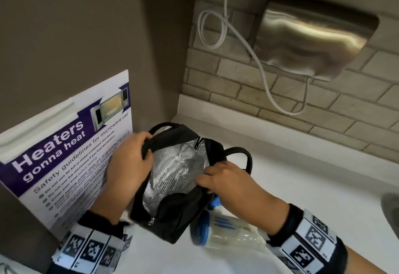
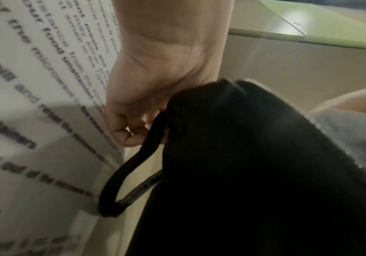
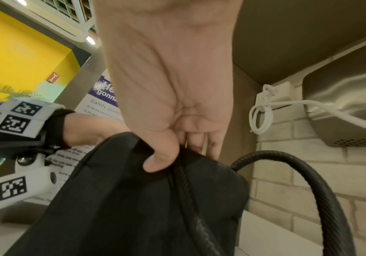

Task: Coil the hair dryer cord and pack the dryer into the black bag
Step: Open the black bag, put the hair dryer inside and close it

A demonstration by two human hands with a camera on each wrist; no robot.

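Observation:
The black bag (image 1: 172, 215) stands on the white counter (image 1: 302, 187) with its mouth pulled wide, showing the silver lining (image 1: 172, 172). My left hand (image 1: 146, 152) grips the bag's left rim, fingers curled over the edge. Opposite it, my right hand (image 1: 205, 176) pinches the right rim. A white hair dryer with blue trim (image 1: 226, 232) lies on its side just right of the bag, partly under my right wrist; its cord is not visible. The left wrist view shows the left hand (image 2: 133, 124) at the bag (image 2: 243, 173). The right wrist view shows thumb and fingers (image 3: 166, 155) pinching the black fabric (image 3: 133, 207).
A microwave safety poster (image 1: 64, 154) leans against the wall close on the left. A steel hand dryer (image 1: 313, 36) with a looped white cable (image 1: 216, 29) hangs on the brick wall behind. A sink rim (image 1: 390, 209) shows at the right edge.

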